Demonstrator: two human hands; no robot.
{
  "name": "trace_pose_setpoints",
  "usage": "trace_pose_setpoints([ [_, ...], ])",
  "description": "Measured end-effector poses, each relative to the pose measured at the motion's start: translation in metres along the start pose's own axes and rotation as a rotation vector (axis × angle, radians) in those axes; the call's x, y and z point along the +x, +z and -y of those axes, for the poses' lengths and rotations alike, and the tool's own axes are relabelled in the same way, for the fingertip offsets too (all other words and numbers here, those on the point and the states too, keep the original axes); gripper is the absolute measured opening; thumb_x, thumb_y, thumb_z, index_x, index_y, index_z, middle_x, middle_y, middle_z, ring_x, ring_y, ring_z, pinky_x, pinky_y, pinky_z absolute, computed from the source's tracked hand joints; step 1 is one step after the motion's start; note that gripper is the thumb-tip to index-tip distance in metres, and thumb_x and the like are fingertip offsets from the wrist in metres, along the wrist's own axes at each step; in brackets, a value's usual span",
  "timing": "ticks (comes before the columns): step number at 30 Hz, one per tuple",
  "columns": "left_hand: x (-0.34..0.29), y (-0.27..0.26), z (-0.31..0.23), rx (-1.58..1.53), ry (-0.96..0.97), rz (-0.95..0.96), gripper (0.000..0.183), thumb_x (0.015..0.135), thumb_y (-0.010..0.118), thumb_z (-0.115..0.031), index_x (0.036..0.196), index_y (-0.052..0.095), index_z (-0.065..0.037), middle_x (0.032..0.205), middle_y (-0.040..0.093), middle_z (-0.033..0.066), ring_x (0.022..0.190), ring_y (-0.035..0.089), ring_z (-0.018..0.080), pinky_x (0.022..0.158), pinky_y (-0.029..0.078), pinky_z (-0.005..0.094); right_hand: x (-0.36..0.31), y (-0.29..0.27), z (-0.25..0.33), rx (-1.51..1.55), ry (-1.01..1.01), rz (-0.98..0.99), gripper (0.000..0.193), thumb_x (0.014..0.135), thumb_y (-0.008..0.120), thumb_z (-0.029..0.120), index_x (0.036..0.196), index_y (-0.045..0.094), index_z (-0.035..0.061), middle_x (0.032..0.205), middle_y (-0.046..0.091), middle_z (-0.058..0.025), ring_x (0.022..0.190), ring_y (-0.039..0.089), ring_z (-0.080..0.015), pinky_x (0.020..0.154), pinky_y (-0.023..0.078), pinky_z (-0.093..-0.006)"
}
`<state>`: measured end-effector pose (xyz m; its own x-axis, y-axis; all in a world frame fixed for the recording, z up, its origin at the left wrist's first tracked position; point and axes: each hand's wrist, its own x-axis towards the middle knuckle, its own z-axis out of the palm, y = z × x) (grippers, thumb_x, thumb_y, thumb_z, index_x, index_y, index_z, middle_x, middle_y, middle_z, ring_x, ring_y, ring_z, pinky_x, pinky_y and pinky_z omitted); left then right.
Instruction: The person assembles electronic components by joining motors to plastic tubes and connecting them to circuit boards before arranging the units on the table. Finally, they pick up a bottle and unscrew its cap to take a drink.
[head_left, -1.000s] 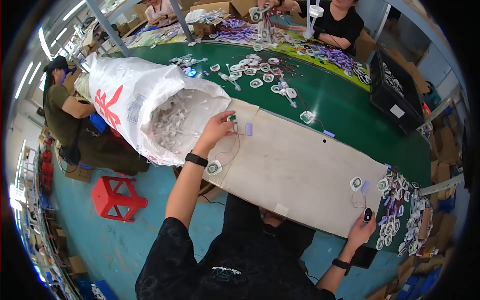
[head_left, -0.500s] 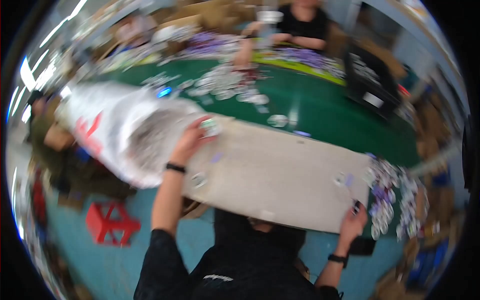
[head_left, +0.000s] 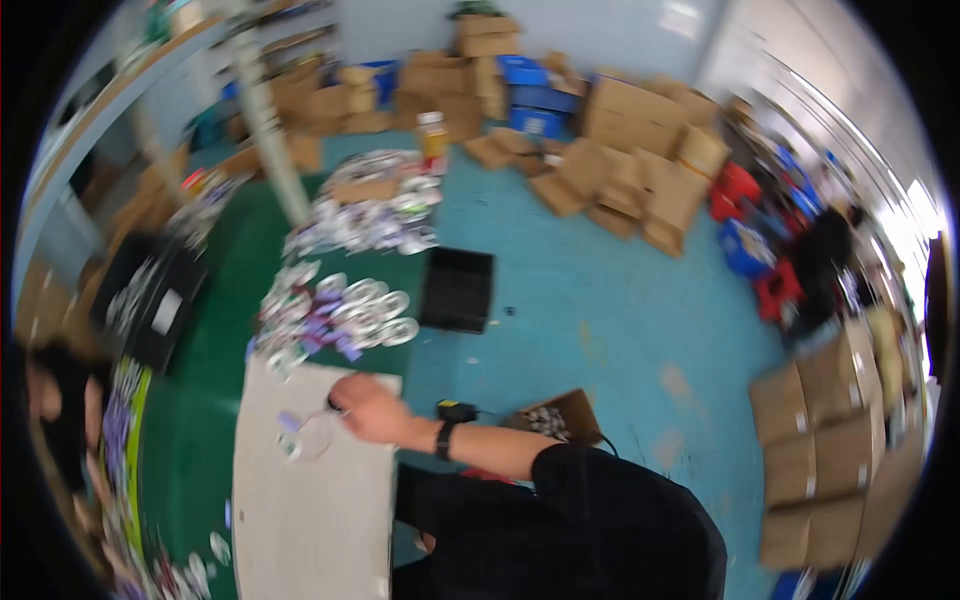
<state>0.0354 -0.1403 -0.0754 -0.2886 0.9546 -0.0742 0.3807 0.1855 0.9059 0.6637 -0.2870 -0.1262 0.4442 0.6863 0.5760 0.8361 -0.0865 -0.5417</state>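
My right hand [head_left: 372,408] reaches over the far end of a pale flat board [head_left: 315,520] on the green table, with a black band at its wrist. Its fingers are closed on a small black piece [head_left: 336,402] whose kind I cannot make out. Beside the fingers, a clear round piece [head_left: 290,446] and a purple tag [head_left: 289,421] lie on the board, with a thin loop near them. Just beyond the board's end is a pile of white ring-shaped pieces with purple tags [head_left: 368,312]. My left hand is out of the picture.
More white pieces [head_left: 375,222] are heaped farther along the green table [head_left: 240,255]. A black bin [head_left: 150,305] stands at the left; a black tray [head_left: 458,290] is by the table's right edge. An open carton [head_left: 570,412] and stacked cartons [head_left: 820,440] stand right. A person [head_left: 65,410] is across the table.
The view has swung to the right, so the white sack and my left hand have left the picture. My right hand stays at the board's end, still closed on the small black piece.
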Motion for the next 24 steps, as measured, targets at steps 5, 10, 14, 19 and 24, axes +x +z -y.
trace_pose_setpoints([
  [5, -0.098, 0.094, -0.119, 0.43, 0.463, -0.139, 0.035, 0.099, 0.061, -0.017, 0.119, 0.063, 0.012, 0.114, 0.067, 0.0297, 0.1, 0.066, 0.0396, 0.092, 0.054, 0.046, 0.01, 0.024, 0.028, 0.043, -0.045, -0.024, 0.042, 0.073, 0.075, 0.013, 0.109, 0.061, -0.001, 0.113, 0.059, -0.0161, 0.115, 0.055, -0.0351, 0.102, 0.044, -0.0457],
  [10, -0.104, 0.185, -0.125, 0.433, 1.068, 0.028, 0.024, 0.101, 0.066, -0.022, 0.1, 0.075, 0.0, 0.128, 0.064, 0.0215, 0.098, 0.068, 0.0346, 0.086, 0.057, 0.0429, 0.002, 0.017, 0.023, 0.008, -0.004, -0.032, 0.043, 0.072, 0.077, 0.013, 0.11, 0.06, -0.0005, 0.113, 0.059, -0.0151, 0.115, 0.055, -0.0346, 0.103, 0.044, -0.0447],
  [14, -0.118, 0.214, -0.116, 0.411, 1.364, 0.103, 0.031, 0.103, 0.063, -0.023, 0.117, 0.068, 0.004, 0.134, 0.06, 0.0249, 0.093, 0.068, 0.0346, 0.082, 0.056, 0.0436, 0.008, 0.023, 0.022, 0.035, -0.034, -0.018, 0.041, 0.073, 0.075, 0.013, 0.108, 0.06, -0.0004, 0.112, 0.059, -0.016, 0.114, 0.055, -0.0352, 0.103, 0.044, -0.0447],
  [19, -0.145, 0.21, -0.085, 0.453, 1.081, 0.264, 0.046, 0.103, 0.06, -0.026, 0.137, 0.054, 0.005, 0.147, 0.045, 0.0329, 0.121, 0.055, 0.0454, 0.101, 0.046, 0.0546, 0.006, 0.014, 0.016, 0.004, -0.002, 0.023, 0.045, 0.076, 0.073, 0.013, 0.117, 0.06, -0.001, 0.117, 0.061, -0.0183, 0.116, 0.056, -0.0366, 0.103, 0.044, -0.0473],
  [24, -0.17, 0.169, -0.046, 0.639, 1.022, 0.239, 0.072, 0.098, 0.066, -0.033, 0.152, 0.036, 0.005, 0.156, 0.025, 0.0384, 0.139, 0.033, 0.0573, 0.111, 0.036, 0.064, 0.018, 0.001, 0.029, 0.012, -0.016, 0.003, 0.038, 0.077, 0.074, 0.011, 0.113, 0.063, 0.0014, 0.115, 0.063, -0.0156, 0.111, 0.059, -0.0361, 0.099, 0.048, -0.0456],
])
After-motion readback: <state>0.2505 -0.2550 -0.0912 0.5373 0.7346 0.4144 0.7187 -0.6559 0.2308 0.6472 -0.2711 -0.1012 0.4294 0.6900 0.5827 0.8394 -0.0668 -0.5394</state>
